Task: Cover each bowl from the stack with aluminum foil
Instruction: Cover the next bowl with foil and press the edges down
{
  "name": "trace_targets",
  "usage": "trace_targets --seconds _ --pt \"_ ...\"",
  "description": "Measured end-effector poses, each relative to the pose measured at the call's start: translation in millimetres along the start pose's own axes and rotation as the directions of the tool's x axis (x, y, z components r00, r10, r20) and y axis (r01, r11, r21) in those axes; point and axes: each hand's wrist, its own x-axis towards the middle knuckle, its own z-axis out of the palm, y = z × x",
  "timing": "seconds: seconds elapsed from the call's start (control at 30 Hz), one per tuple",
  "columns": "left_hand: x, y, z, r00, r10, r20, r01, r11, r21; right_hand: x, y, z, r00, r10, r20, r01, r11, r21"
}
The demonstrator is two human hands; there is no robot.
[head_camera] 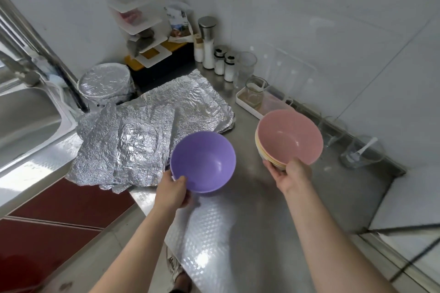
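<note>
Bowls: one foil-covered bowl [104, 83] stands by the sink. My left hand [172, 191] grips the purple bowl [203, 162], uncovered; my right hand [291, 175] clasps the remaining stack [289, 138]. Foil sheets [152, 133] lie ready.

Bare counter [250, 197] between foil sheets [147, 135], jars [256, 93]

Head camera looks steeply down, close over the steel counter [250, 221].

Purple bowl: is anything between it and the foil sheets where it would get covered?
Nothing visible. The left hand holds the purple bowl right at the near edge of the foil sheets, which lie flat with nothing on them. The right hand holds the bowl stack off to the side.
</note>
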Motion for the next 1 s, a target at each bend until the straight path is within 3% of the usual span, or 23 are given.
trace_targets --seconds 0.13,0.3,0.37,0.47,0.53,0.63,0.7,0.73,0.77,0.83,0.9,1.0 --pt "-12 2 13 0.997 -0.033 0.066 0.037 0.997 -0.066 0 -6 -18 0.997 0.002 -0.079 0.008 0.992 0.126" --pt "-28 5 22 0.986 -0.075 0.15 0.099 0.982 -0.163 -1 2 -31 0.999 -0.026 -0.028 0.032 0.961 0.274" --pt "-29 4 19 0.988 -0.063 0.139 0.088 0.979 -0.185 -10 16 -26 0.998 0.014 0.061 -0.023 0.99 0.142" --pt "-25 0 12 0.993 -0.028 0.118 0.049 0.983 -0.178 -19 46 -13 0.989 0.083 0.119 -0.054 0.971 -0.231" --pt "-23 1 6 0.994 -0.005 0.108 0.024 0.984 -0.178 -19 65 -4 0.98 0.121 0.157 -0.031 0.874 -0.484" --pt "-16 0 0 0.993 0.082 0.09 -0.069 0.988 -0.135 -16 82 7 0.958 0.123 0.259 0.095 0.716 -0.692" --pt "-11 -2 -11 0.982 0.189 -0.028 -0.189 0.982 0.009 -14 88 14 0.952 0.097 0.289 0.16 0.65 -0.743" --pt "-8 -3 -19 0.957 0.27 -0.102 -0.251 0.954 0.166 -13 92 19 0.952 0.085 0.292 0.173 0.638 -0.75" --pt "-7 -5 -26 0.924 0.36 -0.131 -0.283 0.871 0.402 -11 92 20 0.954 0.065 0.292 0.186 0.635 -0.75" --pt "-8 -8 -34 0.891 0.453 0.019 -0.281 0.52 0.806 -10 90 21 0.953 0.037 0.302 0.211 0.634 -0.744" --pt "-5 -11 -37 0.899 0.402 0.177 -0.286 0.23 0.93 -9 90 23 0.949 0.028 0.315 0.228 0.629 -0.743" --pt "0 -14 -40 0.92 0.308 0.245 -0.277 0.065 0.959 -12 91 24 0.948 0.059 0.314 0.208 0.633 -0.746"
